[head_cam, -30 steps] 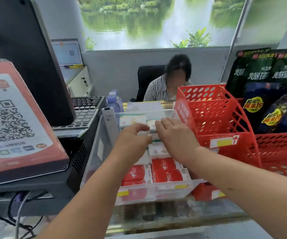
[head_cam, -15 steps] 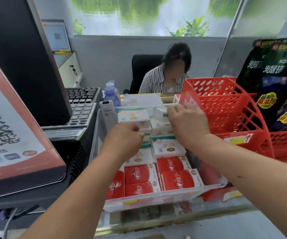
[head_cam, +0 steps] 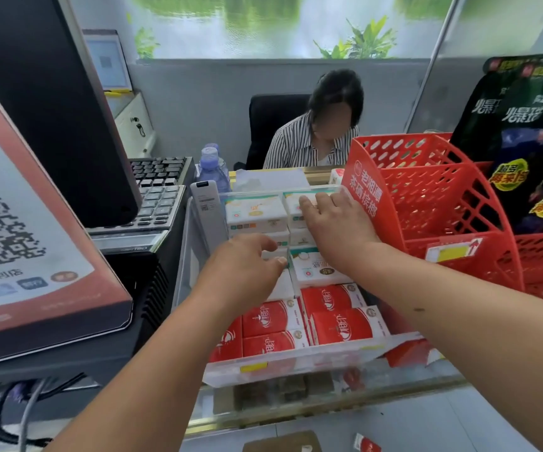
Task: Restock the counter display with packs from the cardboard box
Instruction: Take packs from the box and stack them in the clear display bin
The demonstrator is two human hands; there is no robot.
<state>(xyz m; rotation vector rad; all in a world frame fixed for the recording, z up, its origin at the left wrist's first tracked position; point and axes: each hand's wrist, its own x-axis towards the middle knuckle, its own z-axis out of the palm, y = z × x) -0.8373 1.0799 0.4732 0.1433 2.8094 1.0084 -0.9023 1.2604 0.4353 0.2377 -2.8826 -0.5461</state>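
A clear plastic display tray [head_cam: 296, 365] stands on the glass counter. White packs [head_cam: 257, 213] fill its back rows and red packs [head_cam: 338, 324] its front rows. My left hand [head_cam: 247, 269] reaches into the middle row on the left, thumb and fingers curled round a white pack [head_cam: 282, 284] there. My right hand [head_cam: 338, 226] lies further back, its straight fingers resting on top of the back right white pack [head_cam: 293, 208]. A brown cardboard edge [head_cam: 283, 444] shows at the bottom of the view, with a loose red pack [head_cam: 366, 444] beside it.
A red perforated basket [head_cam: 426, 197] touches the tray's right side, with black snack bags [head_cam: 524, 132] behind it. Left of the tray stand a grey handset [head_cam: 206, 210], a keyboard [head_cam: 159, 190], a monitor [head_cam: 51, 109] and a QR sign [head_cam: 19, 223]. Water bottles [head_cam: 213, 168] and a seated person [head_cam: 315, 138] are behind.
My left hand has come back from the rear row to the middle row. My right hand has stayed on the back right pack. The view has tilted down slightly.
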